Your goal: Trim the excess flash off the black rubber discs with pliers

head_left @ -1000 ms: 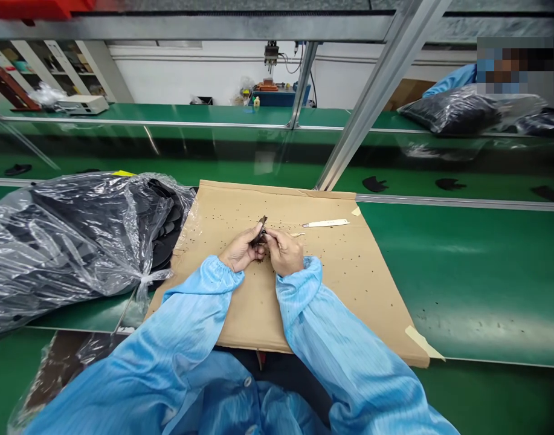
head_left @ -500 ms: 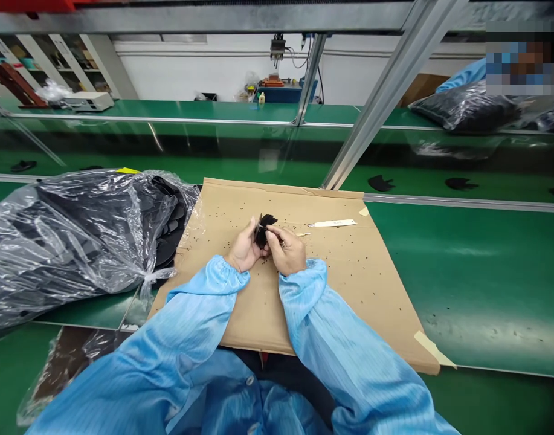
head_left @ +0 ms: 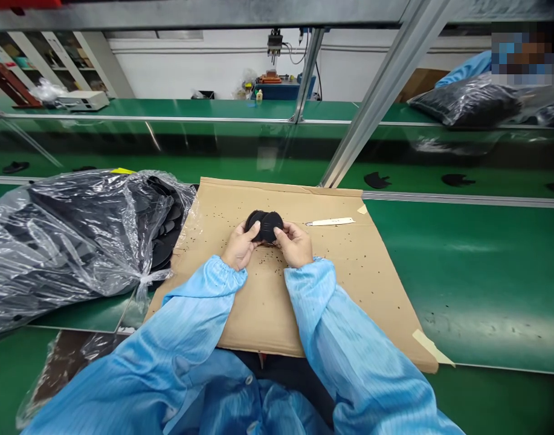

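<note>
Both my hands hold a flat black piece with rounded lobes (head_left: 271, 225) above the brown cardboard sheet (head_left: 258, 314). Its broad face is turned toward me, and short slits show on it. My left hand (head_left: 240, 244) pinches its left side, thumb on the front. My right hand (head_left: 297, 244) grips the lower right edge with thumb and fingers. Whether it is one piece or two overlapping ones I cannot tell. A slim white-handled knife (head_left: 331, 222) lies on the cardboard, right of my right hand. Small black crumbs are scattered around.
A clear plastic bag (head_left: 77, 241) full of black pieces lies at the left, open toward the cardboard. A slanted metal post (head_left: 371, 96) rises behind the sheet. Several black cut pieces, one of them notched (head_left: 377, 180), lie on the green conveyor surface (head_left: 476, 260) beyond.
The black piece has turned from nearly edge-on to facing me. My right hand has shifted slightly right, from its middle to its edge. A small thin item beside that hand is no longer visible.
</note>
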Motion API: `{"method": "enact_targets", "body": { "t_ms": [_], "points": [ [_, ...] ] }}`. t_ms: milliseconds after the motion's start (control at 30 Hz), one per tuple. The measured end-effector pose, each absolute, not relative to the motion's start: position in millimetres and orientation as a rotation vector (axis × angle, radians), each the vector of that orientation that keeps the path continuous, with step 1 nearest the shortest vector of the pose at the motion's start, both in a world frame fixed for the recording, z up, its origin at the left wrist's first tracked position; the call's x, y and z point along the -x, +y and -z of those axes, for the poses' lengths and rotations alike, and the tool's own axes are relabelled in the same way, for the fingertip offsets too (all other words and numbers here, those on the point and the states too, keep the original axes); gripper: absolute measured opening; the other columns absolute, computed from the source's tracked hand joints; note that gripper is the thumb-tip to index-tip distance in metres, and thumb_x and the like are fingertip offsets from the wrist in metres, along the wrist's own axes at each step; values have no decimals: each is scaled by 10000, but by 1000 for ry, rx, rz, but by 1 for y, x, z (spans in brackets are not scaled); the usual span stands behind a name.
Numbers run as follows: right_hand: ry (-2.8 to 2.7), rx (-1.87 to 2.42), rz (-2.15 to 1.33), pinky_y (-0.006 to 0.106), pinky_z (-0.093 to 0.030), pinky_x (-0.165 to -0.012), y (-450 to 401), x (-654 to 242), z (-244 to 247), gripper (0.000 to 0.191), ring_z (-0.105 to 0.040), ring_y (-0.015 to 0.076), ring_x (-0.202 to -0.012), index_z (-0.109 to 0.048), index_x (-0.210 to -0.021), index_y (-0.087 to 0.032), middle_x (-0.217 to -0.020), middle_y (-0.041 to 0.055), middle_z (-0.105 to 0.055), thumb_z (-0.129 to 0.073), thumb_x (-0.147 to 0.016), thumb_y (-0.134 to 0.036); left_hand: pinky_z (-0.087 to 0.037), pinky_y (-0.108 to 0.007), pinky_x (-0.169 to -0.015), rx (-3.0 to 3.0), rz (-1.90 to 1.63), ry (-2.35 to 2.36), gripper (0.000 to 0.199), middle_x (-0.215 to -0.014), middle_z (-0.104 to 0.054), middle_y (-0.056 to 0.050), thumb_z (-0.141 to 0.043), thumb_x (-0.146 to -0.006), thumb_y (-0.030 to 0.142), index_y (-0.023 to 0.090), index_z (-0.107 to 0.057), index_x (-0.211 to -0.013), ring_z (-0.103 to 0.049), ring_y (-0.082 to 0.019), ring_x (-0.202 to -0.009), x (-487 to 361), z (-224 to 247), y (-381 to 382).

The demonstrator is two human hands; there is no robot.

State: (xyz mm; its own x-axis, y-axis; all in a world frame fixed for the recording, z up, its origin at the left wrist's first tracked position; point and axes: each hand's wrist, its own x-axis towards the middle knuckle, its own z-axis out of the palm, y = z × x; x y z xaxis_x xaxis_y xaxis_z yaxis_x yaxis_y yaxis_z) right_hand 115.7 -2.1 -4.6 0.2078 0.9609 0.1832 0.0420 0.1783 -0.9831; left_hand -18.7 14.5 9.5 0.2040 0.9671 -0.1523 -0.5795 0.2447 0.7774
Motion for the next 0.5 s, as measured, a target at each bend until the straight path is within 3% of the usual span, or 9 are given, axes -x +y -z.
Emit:
{"method": "enact_targets", "body": {
  "t_ms": [367, 500],
  "points": [
    [-1347, 1239, -867, 337, -540, -708, 1, -124, 14, 380, -650, 205, -752, -702, -975, -154, -839, 57, -712, -673, -738, -449, -458, -418, -947, -721, -1226, 724, 481, -949, -700, -58, -856, -524, 184, 134, -646, -954, -643, -199, -917, 22, -9, 14],
    [-1475, 1315, -738, 305, -523, -622, -3, -125, 8, 332, -622, 181, -657, -706, -902, -166, -706, 38, -678, -609, -802, -467, -451, -365, -942, -770, -1262, 744, 452, -896, -705, -50, -865, -507, 194, 116, -662, -903, -642, -175, -877, 23, -7, 17]
  ]
}}
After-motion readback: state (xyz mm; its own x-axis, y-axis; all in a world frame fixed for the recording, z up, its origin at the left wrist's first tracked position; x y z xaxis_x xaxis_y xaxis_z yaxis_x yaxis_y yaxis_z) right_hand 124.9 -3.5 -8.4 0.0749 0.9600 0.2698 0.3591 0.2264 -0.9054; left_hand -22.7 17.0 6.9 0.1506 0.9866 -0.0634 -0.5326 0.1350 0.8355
